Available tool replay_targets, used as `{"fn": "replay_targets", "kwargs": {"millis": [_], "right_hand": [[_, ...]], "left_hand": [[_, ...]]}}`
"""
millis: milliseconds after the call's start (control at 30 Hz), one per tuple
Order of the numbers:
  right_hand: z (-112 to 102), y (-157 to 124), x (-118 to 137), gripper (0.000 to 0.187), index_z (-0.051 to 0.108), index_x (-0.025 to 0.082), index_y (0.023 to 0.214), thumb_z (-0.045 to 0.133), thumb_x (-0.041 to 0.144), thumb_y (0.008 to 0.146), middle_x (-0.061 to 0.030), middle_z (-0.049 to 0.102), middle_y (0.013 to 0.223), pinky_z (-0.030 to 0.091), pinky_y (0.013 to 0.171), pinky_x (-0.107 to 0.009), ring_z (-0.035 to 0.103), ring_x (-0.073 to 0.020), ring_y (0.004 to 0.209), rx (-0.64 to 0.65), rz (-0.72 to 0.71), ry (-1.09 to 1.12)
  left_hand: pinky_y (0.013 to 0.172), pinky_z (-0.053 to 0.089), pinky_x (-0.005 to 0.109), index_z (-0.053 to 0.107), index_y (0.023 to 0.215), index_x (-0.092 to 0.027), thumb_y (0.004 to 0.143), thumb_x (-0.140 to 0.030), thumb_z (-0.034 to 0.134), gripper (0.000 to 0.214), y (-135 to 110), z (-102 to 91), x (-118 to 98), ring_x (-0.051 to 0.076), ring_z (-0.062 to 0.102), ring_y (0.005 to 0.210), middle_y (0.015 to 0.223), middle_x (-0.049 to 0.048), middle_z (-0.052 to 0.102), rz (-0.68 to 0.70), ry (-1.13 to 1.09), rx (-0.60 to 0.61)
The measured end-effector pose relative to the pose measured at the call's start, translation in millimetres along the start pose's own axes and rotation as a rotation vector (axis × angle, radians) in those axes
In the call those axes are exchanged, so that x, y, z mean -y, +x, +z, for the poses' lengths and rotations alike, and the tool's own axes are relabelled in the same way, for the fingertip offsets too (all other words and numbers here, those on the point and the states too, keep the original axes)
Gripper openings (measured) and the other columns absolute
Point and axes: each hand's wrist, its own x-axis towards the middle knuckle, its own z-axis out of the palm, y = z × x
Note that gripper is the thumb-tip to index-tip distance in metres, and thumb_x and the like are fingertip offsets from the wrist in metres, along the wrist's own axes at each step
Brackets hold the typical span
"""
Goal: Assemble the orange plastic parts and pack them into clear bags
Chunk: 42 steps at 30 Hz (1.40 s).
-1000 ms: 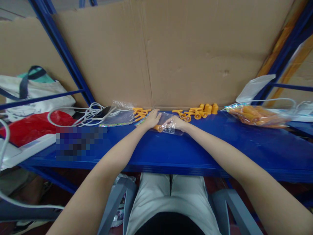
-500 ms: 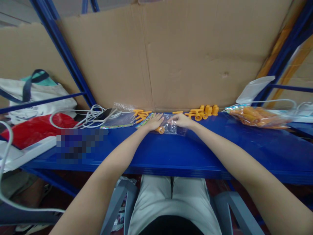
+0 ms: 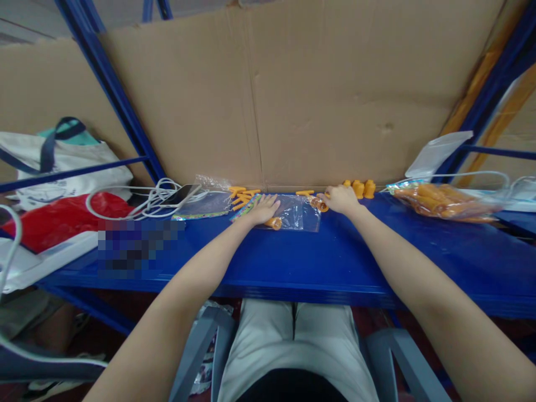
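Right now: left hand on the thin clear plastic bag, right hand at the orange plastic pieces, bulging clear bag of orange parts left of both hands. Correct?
Wrong side: the bulging clear bag of orange parts lies right, not left, of both the left hand on the thin clear plastic bag and the right hand at the orange plastic pieces; see the head view.

Left hand flat on clear plastic bag
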Motion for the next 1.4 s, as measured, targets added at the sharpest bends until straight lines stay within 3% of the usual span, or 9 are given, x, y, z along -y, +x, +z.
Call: {"fn": "replay_targets", "kwargs": {"millis": [167,367,567,700,767,867,1033,1233,1400], "right_hand": [[-1.8,-0.6,17.8,0.050,0.072,0.010,0.106,0.039,0.047,0.094,-0.0210,0.071,0.107,0.041,0.093,-0.044,0.062,-0.0334,0.112,0.121,-0.030,-0.070],[3.2,0.7,22.7,0.048,0.067,0.007,0.116,0.046,0.044,0.092,-0.0247,0.067,0.115,0.048,0.088,-0.041,0.062,-0.0352,0.113,0.169,0.128,0.081],[-15.3,16.1,-10.5,0.028,0.067,0.009,0.101,0.060,0.028,0.081,-0.0227,0.069,0.101,0.049,0.087,-0.042,0.065,-0.0334,0.102,-0.114,0.361,0.344],[-31.1,26.1,-36.7,0.021,0.064,0.012,0.097,0.057,0.025,0.081,-0.0162,0.067,0.092,0.051,0.080,-0.041,0.064,-0.0275,0.091,-0.361,0.329,0.691],[-38.5,23.5,-42.3,0.014,0.063,0.013,0.090,0.057,0.023,0.082,-0.0109,0.065,0.079,0.053,0.067,-0.036,0.063,-0.0210,0.073,-0.315,0.293,0.928],[-49.7,10.4,-40.9,0.008,0.064,0.015,0.078,0.060,0.021,0.081,-0.0064,0.063,0.068,0.050,0.054,-0.028,0.057,-0.0136,0.057,-0.107,0.199,1.202],[-53.8,-7.7,-28.6,0.003,0.068,0.016,0.073,0.069,0.018,0.076,-0.0066,0.068,0.069,0.052,0.052,-0.025,0.061,-0.0136,0.059,0.194,0.088,1.221],[-25.9,-3.5,-8.1,0.018,0.062,0.019,0.066,0.080,0.015,0.064,-0.0021,0.065,0.061,0.054,0.047,-0.025,0.061,-0.0133,0.054,0.168,0.068,1.267],[-2.5,-8.0,23.4,0.030,0.055,0.019,0.073,0.079,0.004,0.061,0.0013,0.063,0.066,0.058,0.060,-0.028,0.062,-0.0110,0.057,0.154,0.140,1.310]], "left_hand": [[0.121,0.007,0.041,0.022,0.154,-0.016,0.097,-0.046,0.008,0.066,0.2,0.4,0.5,0.023,0.008,0.149,0.161,0.0040,0.016,0.004,-0.006,-0.015],[0.120,0.010,0.042,0.023,0.154,-0.020,0.096,-0.051,0.010,0.067,4.3,4.0,5.7,0.024,0.011,0.149,0.161,0.0039,0.019,0.017,-0.026,-0.038],[0.120,0.009,0.043,0.025,0.153,-0.017,0.096,-0.049,0.013,0.066,4.4,6.0,5.7,0.024,0.012,0.149,0.160,0.0063,0.020,0.025,-0.072,-0.066],[0.120,0.009,0.041,0.025,0.153,-0.017,0.096,-0.049,0.014,0.066,4.6,6.5,4.0,0.023,0.012,0.149,0.160,0.0062,0.020,0.018,-0.088,-0.077],[0.120,0.009,0.040,0.025,0.153,-0.016,0.096,-0.048,0.014,0.066,4.0,5.7,2.4,0.023,0.012,0.149,0.160,0.0063,0.020,0.009,-0.094,-0.073],[0.120,0.009,0.039,0.025,0.153,-0.016,0.097,-0.047,0.014,0.065,2.8,4.3,0.0,0.023,0.011,0.149,0.160,0.0055,0.020,0.002,-0.099,-0.068],[0.120,0.008,0.039,0.024,0.153,-0.016,0.097,-0.047,0.013,0.065,3.7,4.2,0.4,0.022,0.011,0.149,0.161,0.0061,0.019,0.012,-0.100,-0.060],[0.121,0.008,0.040,0.025,0.153,-0.018,0.097,-0.049,0.013,0.065,5.1,7.2,3.1,0.022,0.012,0.149,0.161,0.0056,0.020,0.015,-0.108,-0.077],[0.120,0.010,0.041,0.027,0.152,-0.018,0.097,-0.050,0.014,0.065,13.0,9.7,7.3,0.022,0.012,0.149,0.160,0.0064,0.021,0.015,-0.159,-0.116]]}}
